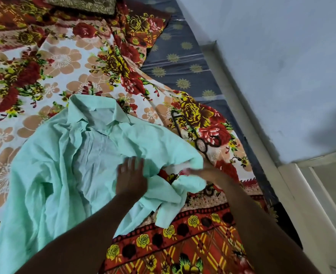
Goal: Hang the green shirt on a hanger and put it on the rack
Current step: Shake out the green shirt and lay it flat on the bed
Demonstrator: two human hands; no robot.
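The mint-green shirt [80, 155] lies spread open on the floral bedspread [60, 62], collar toward the far side. My left hand [130, 175] rests flat on the shirt's front, fingers straight. My right hand [206, 171] is blurred at the shirt's right edge and seems to pinch the bunched sleeve fabric there. A thin dark hanger [196, 145] lies on the bedspread just beyond my right hand, apart from the shirt. No rack is in view.
The grey patterned mattress [183, 62] shows along the bed's right side, next to a pale wall [281, 66]. A dark embroidered cushion [80, 2] sits at the far end of the bed. A light frame [321, 184] stands at the right.
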